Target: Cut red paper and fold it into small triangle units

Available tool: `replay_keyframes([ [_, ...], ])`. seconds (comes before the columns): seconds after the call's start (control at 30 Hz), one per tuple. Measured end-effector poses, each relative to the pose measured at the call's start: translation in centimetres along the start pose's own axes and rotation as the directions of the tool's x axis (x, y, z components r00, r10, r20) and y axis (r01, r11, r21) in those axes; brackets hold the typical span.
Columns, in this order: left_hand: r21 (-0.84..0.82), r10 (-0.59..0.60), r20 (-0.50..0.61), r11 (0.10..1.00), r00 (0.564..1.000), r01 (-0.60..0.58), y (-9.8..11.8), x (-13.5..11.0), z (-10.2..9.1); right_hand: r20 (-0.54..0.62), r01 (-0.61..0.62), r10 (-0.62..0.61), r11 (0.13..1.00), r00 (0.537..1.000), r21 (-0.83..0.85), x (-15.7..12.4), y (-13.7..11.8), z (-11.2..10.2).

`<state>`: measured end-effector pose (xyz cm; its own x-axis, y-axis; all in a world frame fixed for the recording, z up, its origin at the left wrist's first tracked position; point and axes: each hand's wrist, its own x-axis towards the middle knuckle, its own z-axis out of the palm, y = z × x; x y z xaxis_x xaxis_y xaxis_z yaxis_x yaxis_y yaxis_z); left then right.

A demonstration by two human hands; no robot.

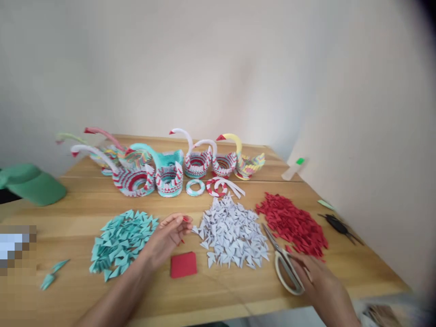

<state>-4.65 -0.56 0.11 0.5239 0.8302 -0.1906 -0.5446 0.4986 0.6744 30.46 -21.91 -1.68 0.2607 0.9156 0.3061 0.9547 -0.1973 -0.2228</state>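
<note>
My left hand is closed in a pinch on a small red paper piece, between the teal and white piles. Below it on the table lies a red paper stack. My right hand has its fingers around one handle of a pair of scissors with cream handles. The scissor blades point away from me, between the white pile of folded paper triangles and the red pile. Whether the scissors rest fully on the table I cannot tell.
Teal folded triangles are heaped on the left. Several paper swans stand at the back, with a teal-and-white paper ring in front. A green cap-like object is at far left, black pliers-like tools at right. The wooden table ends near me.
</note>
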Motion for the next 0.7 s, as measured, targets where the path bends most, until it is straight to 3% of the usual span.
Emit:
replay_keyframes([
  [0.17,0.003,-0.068,-0.067,0.998,0.995,0.068,0.0,0.5,-0.3,0.049,-0.063,0.065,0.997,0.997,-0.055,-0.8,-1.4,0.1],
  [0.3,-0.066,-0.228,-0.076,0.973,0.971,0.223,0.4,0.4,2.0,0.074,-0.046,0.054,0.994,0.996,-0.097,-0.1,-2.2,0.7],
  [0.4,-0.062,-0.23,0.014,0.971,0.973,0.23,0.2,0.7,4.2,0.055,-0.098,0.102,0.992,0.993,-0.074,0.2,-1.7,1.2],
  [0.47,-0.063,-0.22,0.016,0.973,0.975,0.221,-0.3,1.2,4.9,0.061,-0.194,0.193,0.981,0.979,0.016,0.3,-1.2,1.1],
  [0.53,-0.088,-0.215,-0.014,0.973,0.977,0.213,-0.8,1.5,5.0,0.108,-0.294,0.276,0.928,0.955,0.228,0.3,-1.0,0.4],
  [0.6,-0.088,-0.199,0.0,0.976,0.98,0.198,-1.4,1.6,4.6,0.179,-0.367,0.32,0.805,0.93,0.465,0.6,-1.6,-0.8],
  [0.7,-0.083,-0.173,0.064,0.981,0.983,0.178,-2.0,1.4,3.8,0.292,-0.396,0.268,0.643,0.918,0.655,1.4,-4.3,-2.5],
])
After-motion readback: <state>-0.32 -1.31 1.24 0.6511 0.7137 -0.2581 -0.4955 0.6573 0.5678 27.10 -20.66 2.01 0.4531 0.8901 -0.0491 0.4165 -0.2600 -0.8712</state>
